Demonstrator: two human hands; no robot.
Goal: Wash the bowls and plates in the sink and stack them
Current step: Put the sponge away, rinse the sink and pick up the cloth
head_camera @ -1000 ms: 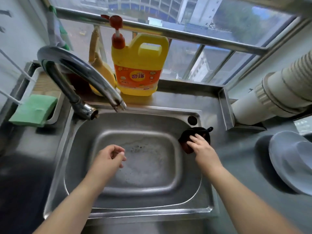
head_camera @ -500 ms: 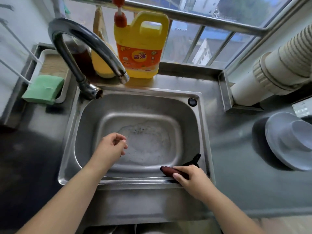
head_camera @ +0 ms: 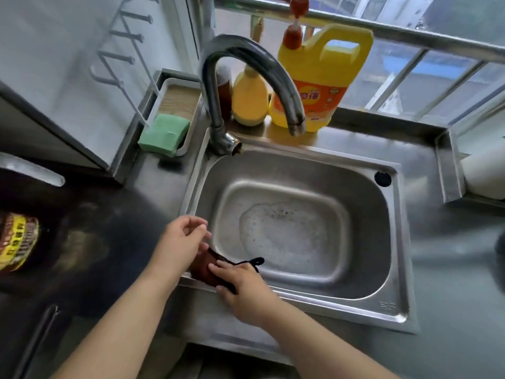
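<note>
The steel sink holds only a patch of soapy foam at its bottom. A dark red-brown scrubbing cloth with a black loop lies on the sink's front-left rim. My right hand grips this cloth from the right. Just above the cloth hovers my left hand, fingers loosely curled and empty, its lower edge next to the cloth. No bowls or plates show in this view.
The curved faucet arches over the sink's back left. Behind it stand a yellow detergent jug and a smaller yellow bottle. A green sponge sits in a tray at left. A dark jar is far left.
My right hand picked the cloth up at the sink's back right and carried it along the front rim to the left corner. The view swung left, dropping the plates from sight.
</note>
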